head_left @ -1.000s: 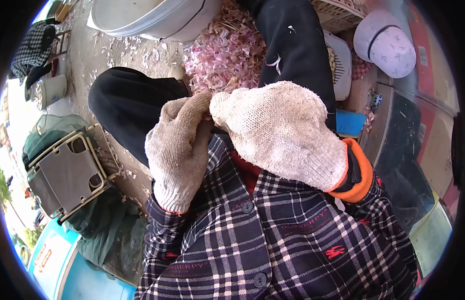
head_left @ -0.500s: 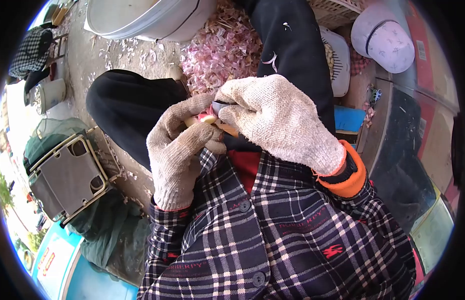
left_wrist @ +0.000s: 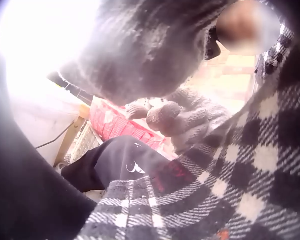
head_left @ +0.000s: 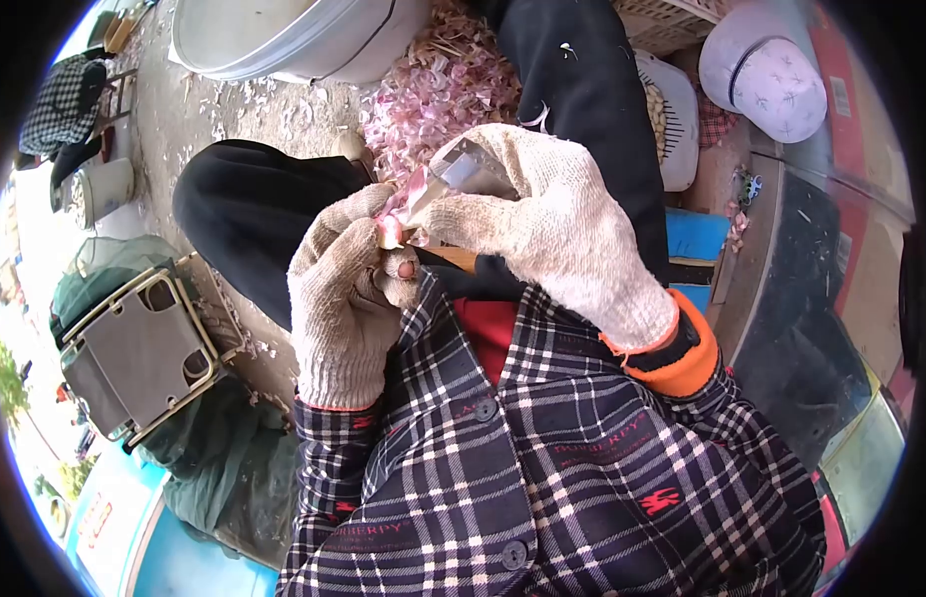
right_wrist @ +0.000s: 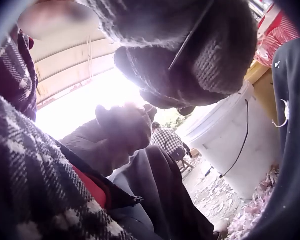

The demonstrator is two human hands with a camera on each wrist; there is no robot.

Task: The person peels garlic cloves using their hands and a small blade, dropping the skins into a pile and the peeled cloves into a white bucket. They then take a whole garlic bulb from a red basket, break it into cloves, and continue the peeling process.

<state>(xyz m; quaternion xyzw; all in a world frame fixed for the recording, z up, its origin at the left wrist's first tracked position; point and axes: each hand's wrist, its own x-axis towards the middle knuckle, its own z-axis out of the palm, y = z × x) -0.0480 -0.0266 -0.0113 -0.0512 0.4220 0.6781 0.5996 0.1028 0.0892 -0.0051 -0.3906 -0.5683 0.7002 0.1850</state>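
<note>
In the head view the gloved left hand (head_left: pixel 341 308) pinches a pale clove (head_left: pixel 388 237) with pink skin (head_left: pixel 413 191) between thumb and fingers. Close beside it, the gloved right hand (head_left: pixel 577 224) grips a short shiny metal blade (head_left: pixel 473 173), its thumb near the skin. A thin metal edge (right_wrist: pixel 190 36) crosses the right hand's fingers in the right wrist view, where the left hand (right_wrist: pixel 112 135) is dim against the light. The left wrist view has the left hand (left_wrist: pixel 140 50) blurred and large; the clove cannot be made out there.
A heap of pink skins (head_left: pixel 438 109) lies between the legs, beside a white bucket (head_left: pixel 284 45). At the right are a white basket (head_left: pixel 682 134) with pale cloves and a pale hat (head_left: pixel 766 80). A folded chair (head_left: pixel 144 348) stands left.
The hands were close together, the right covering the left's fingertips; now the right has turned, showing the blade. The clove has come into view, and its pink skin now stands up beside the blade.
</note>
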